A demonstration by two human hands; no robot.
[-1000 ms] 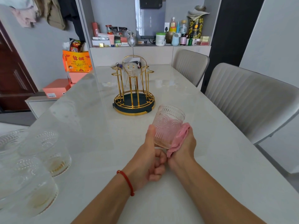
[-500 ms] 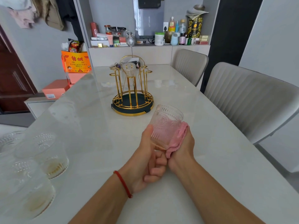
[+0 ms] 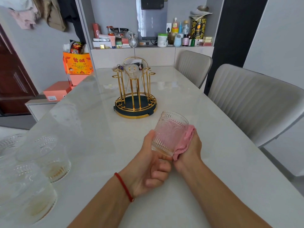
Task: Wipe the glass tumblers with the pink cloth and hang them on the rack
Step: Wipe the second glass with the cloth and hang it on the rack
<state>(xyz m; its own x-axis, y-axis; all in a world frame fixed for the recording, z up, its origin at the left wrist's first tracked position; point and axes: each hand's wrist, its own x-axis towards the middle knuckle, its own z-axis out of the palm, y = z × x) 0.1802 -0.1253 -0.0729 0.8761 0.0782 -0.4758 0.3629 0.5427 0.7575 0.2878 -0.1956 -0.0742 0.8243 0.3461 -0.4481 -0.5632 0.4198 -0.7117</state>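
I hold a ribbed glass tumbler (image 3: 169,130) tilted above the table, mouth pointing up and away. My left hand (image 3: 148,163) grips its base, thumb up the near side. My right hand (image 3: 189,148) holds the pink cloth (image 3: 185,140) pressed against the tumbler's right side. The gold wire rack (image 3: 135,94) on its dark round base stands further back in the middle of the table, with one clear tumbler (image 3: 131,74) hung upside down on it. Several more glass tumblers (image 3: 44,155) stand blurred at the near left.
The pale marble table (image 3: 98,137) runs away from me. Two grey chairs (image 3: 256,102) line its right side. Orange boxes (image 3: 77,66) sit beyond the table's left edge, and a cluttered shelf (image 3: 148,40) runs along the back wall.
The tumbler and both hands have stayed in about the same place; my left fingers have shifted slightly at the base. The view has dipped a little.
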